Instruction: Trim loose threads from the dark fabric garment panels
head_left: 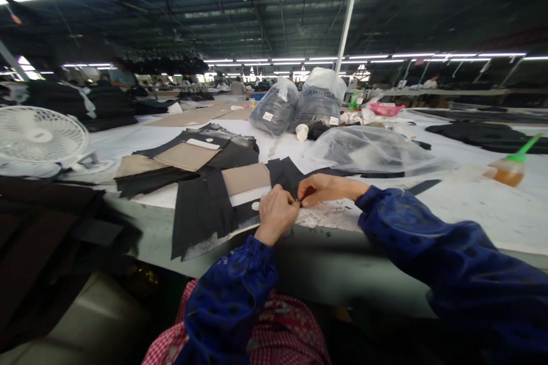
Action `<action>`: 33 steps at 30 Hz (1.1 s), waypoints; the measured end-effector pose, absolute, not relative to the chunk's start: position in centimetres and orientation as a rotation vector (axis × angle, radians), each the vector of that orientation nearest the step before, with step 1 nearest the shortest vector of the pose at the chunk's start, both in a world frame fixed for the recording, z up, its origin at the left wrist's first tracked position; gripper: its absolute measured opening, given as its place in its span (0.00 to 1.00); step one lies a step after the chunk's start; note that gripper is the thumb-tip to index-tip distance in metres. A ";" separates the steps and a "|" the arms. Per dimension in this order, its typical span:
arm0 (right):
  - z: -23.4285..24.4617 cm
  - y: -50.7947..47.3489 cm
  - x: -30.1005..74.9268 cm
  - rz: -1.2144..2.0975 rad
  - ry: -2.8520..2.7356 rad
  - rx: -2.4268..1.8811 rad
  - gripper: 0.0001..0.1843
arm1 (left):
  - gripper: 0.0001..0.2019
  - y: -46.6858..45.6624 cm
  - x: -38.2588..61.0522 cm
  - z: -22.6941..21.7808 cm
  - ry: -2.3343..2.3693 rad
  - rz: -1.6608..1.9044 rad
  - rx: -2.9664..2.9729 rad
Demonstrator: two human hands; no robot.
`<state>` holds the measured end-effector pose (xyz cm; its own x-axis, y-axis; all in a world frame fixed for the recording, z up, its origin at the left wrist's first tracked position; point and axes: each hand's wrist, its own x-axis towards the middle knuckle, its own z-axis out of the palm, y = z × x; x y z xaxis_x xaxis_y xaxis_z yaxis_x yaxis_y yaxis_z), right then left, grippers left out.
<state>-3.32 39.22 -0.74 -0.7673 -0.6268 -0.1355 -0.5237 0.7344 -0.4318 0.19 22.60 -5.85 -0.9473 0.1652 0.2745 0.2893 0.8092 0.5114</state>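
A long white table (471, 205) carries two stuffed grey bags (299, 105) at the back and a clear plastic bag (372, 151) of dark cloth nearer the middle. A white fan (40, 134) stands at the left end, with black and tan cut pieces (188, 157) spread beside it. A green-capped bottle (511, 168) of orange liquid sits toward the right. At the table's near edge lies a small black fabric piece (285, 174). The left hand (276, 214) and right hand (323, 188) meet at its near corner, each grip pinched closed on the cloth, fingertips touching.
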 end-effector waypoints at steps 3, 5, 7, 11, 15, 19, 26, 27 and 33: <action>-1.5 39.9 -4.1 -0.758 2.588 -0.780 0.15 | 0.10 22.2 0.0 -5.7 -2.763 -0.863 -0.384; -1.8 39.7 -4.3 -0.787 2.591 -0.706 0.15 | 0.12 21.6 -0.1 -5.4 -2.769 -0.903 -0.461; -1.8 39.5 -4.3 -0.788 2.584 -0.686 0.15 | 0.14 20.6 0.0 -5.3 -2.775 -0.985 -0.601; -1.8 39.3 -4.2 -0.800 2.600 -0.697 0.15 | 0.11 19.1 1.0 -5.6 -2.607 -1.168 -0.735; -1.9 39.5 -4.0 -0.802 2.633 -0.732 0.16 | 0.11 18.9 2.4 -6.4 -2.404 -1.288 -0.616; -2.1 39.6 -3.9 -0.796 2.644 -0.756 0.17 | 0.04 20.0 2.8 -7.3 -2.361 -1.057 -0.657; -2.4 39.8 -4.0 -0.787 2.678 -0.785 0.15 | 0.04 21.0 2.7 -8.5 -2.202 -0.881 -0.526; -2.4 39.8 -4.0 -0.780 2.683 -0.783 0.15 | 0.03 21.0 2.8 -8.4 -2.218 -0.841 -0.527; -2.3 39.7 -3.9 -0.792 2.688 -0.802 0.15 | 0.07 21.0 2.4 -7.4 -2.436 -0.842 -0.328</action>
<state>-3.86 39.70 -2.34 -0.8251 -0.5619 -0.0595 -0.4398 0.7048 -0.5566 2.45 20.97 -7.44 -0.8264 0.0518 0.5607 0.3870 0.7756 0.4988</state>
